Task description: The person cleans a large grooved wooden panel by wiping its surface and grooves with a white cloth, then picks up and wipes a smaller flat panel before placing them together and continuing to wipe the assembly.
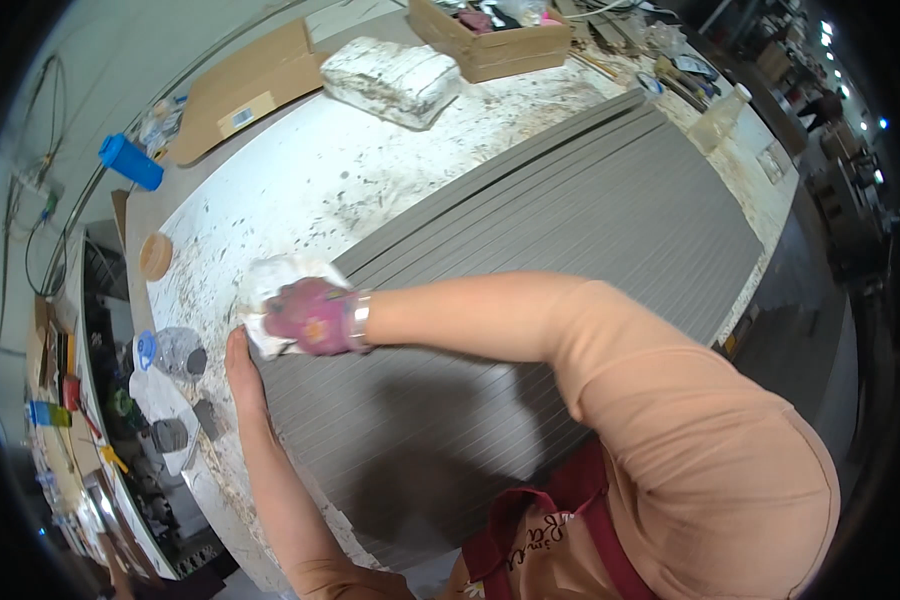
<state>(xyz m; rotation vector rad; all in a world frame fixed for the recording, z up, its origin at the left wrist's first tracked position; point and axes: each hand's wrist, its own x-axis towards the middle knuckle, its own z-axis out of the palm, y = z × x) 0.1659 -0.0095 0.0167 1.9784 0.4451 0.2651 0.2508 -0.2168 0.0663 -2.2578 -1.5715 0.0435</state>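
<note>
A stack of long grey grooved panels (560, 220) lies slantwise across the white table. My right hand (315, 315), in a purple glove with a flower print, presses a crumpled white cloth (295, 272) onto the left end of the top panel. The arm reaches across my body, and the hand is slightly smeared by motion. My bare left hand (240, 365) rests against the panels' left edge, next to the cloth, with its visible fingers stretched out. The other fingers of that hand are hidden.
A clear bottle with a blue cap (175, 352) lies left of my left hand. Near it stands a round tan lid (155, 256). Farther back are a blue cup (130, 162), flat cardboard (245, 95), a white wrapped block (392, 80) and a filled cardboard box (515, 52).
</note>
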